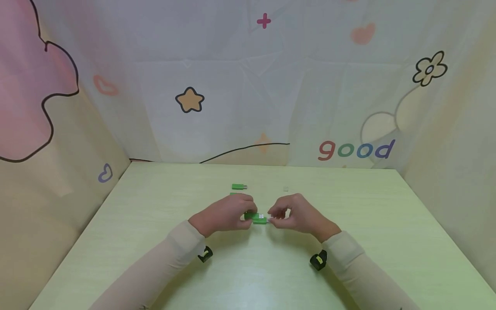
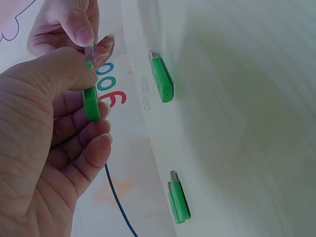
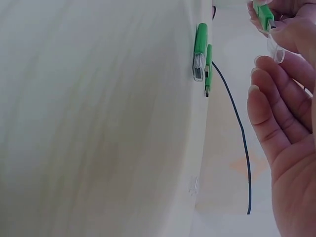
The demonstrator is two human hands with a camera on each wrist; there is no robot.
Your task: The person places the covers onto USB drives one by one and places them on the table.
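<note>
Now your left hand (image 1: 226, 214) grasps a green USB stick (image 1: 255, 217) above the table (image 1: 155, 241) centre, while your right hand (image 1: 296, 214), at its 3 o'clock, pinches the clear cap (image 3: 275, 51). Another green stick (image 1: 239, 186) lies at 11 o'clock, well apart.

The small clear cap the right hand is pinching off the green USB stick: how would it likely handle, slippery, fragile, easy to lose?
The clear cap looks like thin smooth plastic, so probably light and somewhat slippery in the right hand's fingertip grip. It is tiny beside the green USB stick held by the left hand, so likely easy to drop. Being transparent, it could be hard to spot on the table.
</note>
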